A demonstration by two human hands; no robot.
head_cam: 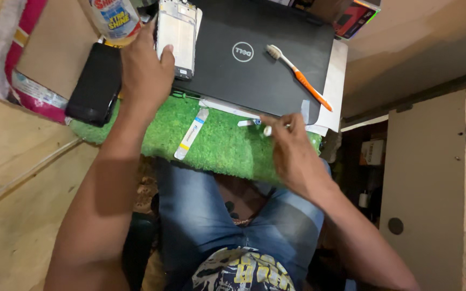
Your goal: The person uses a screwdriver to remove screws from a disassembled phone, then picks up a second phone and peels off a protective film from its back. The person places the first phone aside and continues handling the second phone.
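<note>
Two hands: left (145, 70) grips flat phone frame (177, 36), right (292, 153) pinches sm. white bit (267, 130)

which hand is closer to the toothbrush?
Right. The right hand pinches a small white piece just below the toothbrush handle's end. The left hand grips the phone frame, across the laptop.
</note>
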